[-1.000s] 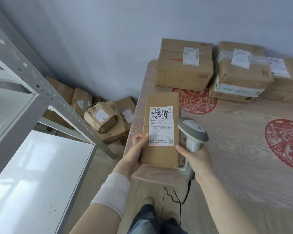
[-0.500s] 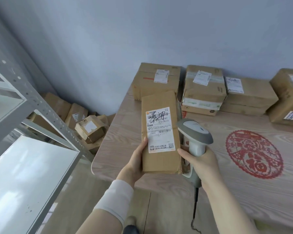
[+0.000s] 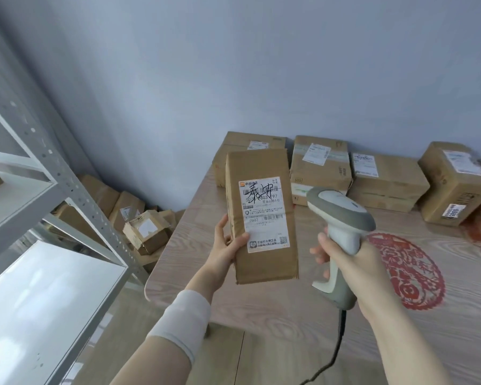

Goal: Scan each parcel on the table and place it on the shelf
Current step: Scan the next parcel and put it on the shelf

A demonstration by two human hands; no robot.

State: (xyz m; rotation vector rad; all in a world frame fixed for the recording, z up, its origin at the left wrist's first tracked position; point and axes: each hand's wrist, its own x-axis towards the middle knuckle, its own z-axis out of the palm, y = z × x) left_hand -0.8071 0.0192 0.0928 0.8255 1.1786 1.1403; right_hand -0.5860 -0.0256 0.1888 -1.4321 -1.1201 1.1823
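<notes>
My left hand [image 3: 225,247] grips a flat brown parcel [image 3: 261,168] by its left edge and holds it upright above the table's near left corner, its white shipping label facing me. My right hand [image 3: 345,255] holds a grey and white barcode scanner [image 3: 342,218] by the handle, just right of the parcel, its head pointing left toward the label. The scanner's cable hangs down below the handle. Several more cardboard parcels [image 3: 386,179] stand in a row along the back of the wooden table [image 3: 289,307].
A grey metal shelf unit [image 3: 53,176] with white boards stands at the left, its lower board [image 3: 39,301] bare. Several cardboard boxes [image 3: 145,232] lie heaped on the floor in the corner. A red paper-cut decoration [image 3: 408,273] lies on the table.
The parcel has been lifted off the table and raised upright in my left hand. My right hand with the scanner has moved away from the parcel's edge to the right.
</notes>
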